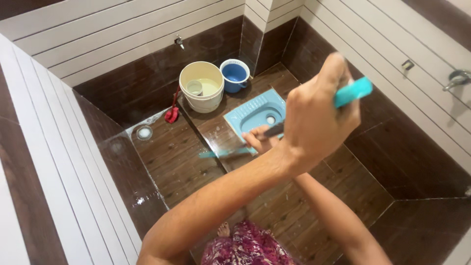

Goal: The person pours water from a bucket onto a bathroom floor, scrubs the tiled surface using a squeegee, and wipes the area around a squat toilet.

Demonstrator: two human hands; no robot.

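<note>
Starting at the left, I see white and brown tiled walls, then a round floor drain and a small red brush lying on the wet brown floor. Next to them stands a cream bucket with a small mug floating inside, and just beside it a blue mug. In the middle sits the pale blue squat toilet pan, set in a raised brown step. My left hand is raised close to the camera, fingers wrapped tight around the turquoise end of a long-handled broom. My right hand is lower, closed around the dark shaft near the pan's front edge, and the broom's turquoise head rests on the step there. On the far right wall is a metal tap.
</note>
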